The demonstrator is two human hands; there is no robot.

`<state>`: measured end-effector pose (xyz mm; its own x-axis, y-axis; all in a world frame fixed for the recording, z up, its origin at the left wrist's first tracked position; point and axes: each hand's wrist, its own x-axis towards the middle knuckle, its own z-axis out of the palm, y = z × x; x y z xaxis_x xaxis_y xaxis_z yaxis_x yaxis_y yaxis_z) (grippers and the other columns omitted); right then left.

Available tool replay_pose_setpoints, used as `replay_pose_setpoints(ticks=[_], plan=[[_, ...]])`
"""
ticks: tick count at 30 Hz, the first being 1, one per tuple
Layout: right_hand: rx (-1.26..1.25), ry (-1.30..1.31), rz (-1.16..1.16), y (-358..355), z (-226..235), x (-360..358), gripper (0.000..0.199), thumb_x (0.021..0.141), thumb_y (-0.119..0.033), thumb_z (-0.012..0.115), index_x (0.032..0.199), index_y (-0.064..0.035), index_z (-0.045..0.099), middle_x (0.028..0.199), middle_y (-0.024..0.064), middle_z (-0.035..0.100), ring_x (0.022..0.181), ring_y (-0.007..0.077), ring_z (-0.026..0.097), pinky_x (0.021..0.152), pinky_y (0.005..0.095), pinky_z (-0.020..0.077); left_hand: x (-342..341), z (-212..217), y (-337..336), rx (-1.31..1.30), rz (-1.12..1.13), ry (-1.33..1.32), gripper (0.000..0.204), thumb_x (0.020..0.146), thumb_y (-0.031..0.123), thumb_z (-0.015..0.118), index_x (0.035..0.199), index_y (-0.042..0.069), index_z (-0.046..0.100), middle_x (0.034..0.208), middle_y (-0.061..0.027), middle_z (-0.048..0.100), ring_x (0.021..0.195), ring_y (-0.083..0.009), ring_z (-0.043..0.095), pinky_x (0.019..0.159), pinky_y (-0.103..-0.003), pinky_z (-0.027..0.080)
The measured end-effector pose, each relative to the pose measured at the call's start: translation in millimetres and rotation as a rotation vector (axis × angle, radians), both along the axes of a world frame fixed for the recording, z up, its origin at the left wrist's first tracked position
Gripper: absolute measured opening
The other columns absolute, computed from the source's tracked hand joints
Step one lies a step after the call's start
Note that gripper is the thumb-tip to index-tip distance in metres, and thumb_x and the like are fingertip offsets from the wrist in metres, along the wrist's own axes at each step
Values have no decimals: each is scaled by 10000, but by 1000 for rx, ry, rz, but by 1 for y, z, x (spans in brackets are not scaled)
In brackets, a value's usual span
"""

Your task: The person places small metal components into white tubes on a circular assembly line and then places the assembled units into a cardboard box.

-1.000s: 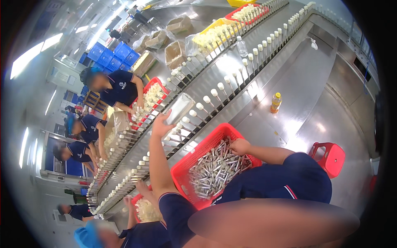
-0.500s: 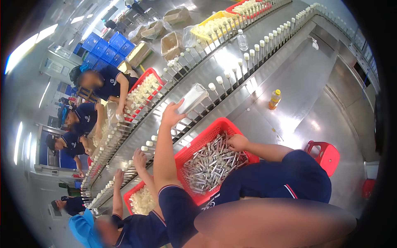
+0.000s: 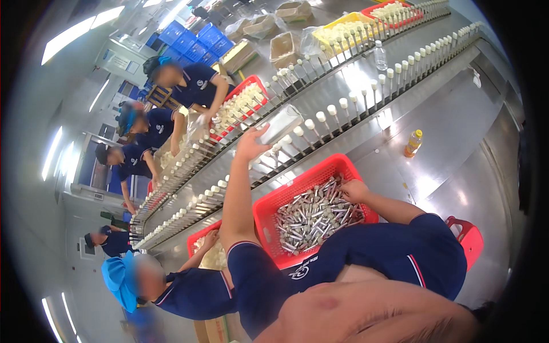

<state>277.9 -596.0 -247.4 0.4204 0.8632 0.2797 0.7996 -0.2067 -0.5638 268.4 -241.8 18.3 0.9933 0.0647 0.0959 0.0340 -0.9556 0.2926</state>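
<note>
My left hand (image 3: pixel 253 144) is raised over the conveyor and holds a clear tube (image 3: pixel 278 124) lying flat, just above the row of white-capped pegs (image 3: pixel 320 117). My right hand (image 3: pixel 354 191) rests inside a red basket (image 3: pixel 320 171) filled with several silvery tubes (image 3: pixel 311 217); its fingers are closed among them, and I cannot see what they grip. The basket sits on the steel bench against the conveyor's near edge.
A long steel conveyor line (image 3: pixel 366 74) runs diagonally with pegs on both sides. Other workers in dark blue stand along it at left, one with a red basket (image 3: pixel 240 103). A yellow bottle (image 3: pixel 413 143) stands on the bench; a red stool (image 3: pixel 470 240) is at right.
My left hand has lifted the clear tube higher and to the right along the peg row. My right hand stays in the red basket.
</note>
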Motion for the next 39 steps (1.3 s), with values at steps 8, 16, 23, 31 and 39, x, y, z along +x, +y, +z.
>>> replay_pose_setpoints(ticks=[8, 16, 23, 31, 39], plan=[[-46, 28, 26, 1, -2, -3, 153, 698, -213, 557, 749, -87, 627, 618, 136, 588, 589, 324, 588, 577, 451, 471, -10, -57, 29, -96, 52, 80, 753, 559, 329, 761, 1273, 257, 531, 894, -155, 536, 875, -309, 552, 799, -360, 438], [-60, 15, -4, 3, 1, 1, 132, 674, -226, 577, 688, -101, 616, 629, 128, 586, 580, 324, 586, 554, 453, 472, 12, -46, -10, -121, 18, 101, 763, 553, 286, 773, 1275, 258, 529, 911, -147, 525, 897, -307, 544, 805, -356, 434], [11, 32, -38, -4, 1, -4, 126, 680, -216, 578, 708, -99, 618, 629, 125, 585, 604, 315, 588, 583, 448, 471, 18, -10, -24, -202, -94, -49, 751, 542, 267, 780, 1256, 223, 553, 850, -115, 531, 841, -265, 539, 796, -333, 431], [-33, -1, -18, -1, -5, 3, 145, 694, -194, 567, 761, -82, 628, 635, 117, 584, 599, 312, 585, 582, 444, 471, -3, 4, 16, -27, -60, -53, 745, 532, 265, 780, 1242, 194, 566, 826, -122, 538, 813, -272, 542, 768, -344, 439], [-38, 57, -12, -1, 3, 5, 158, 689, -220, 562, 737, -82, 623, 639, 118, 592, 631, 312, 591, 623, 440, 474, -20, -44, 29, -66, -3, 63, 744, 532, 267, 783, 1240, 185, 569, 837, -113, 540, 789, -261, 542, 755, -335, 439]])
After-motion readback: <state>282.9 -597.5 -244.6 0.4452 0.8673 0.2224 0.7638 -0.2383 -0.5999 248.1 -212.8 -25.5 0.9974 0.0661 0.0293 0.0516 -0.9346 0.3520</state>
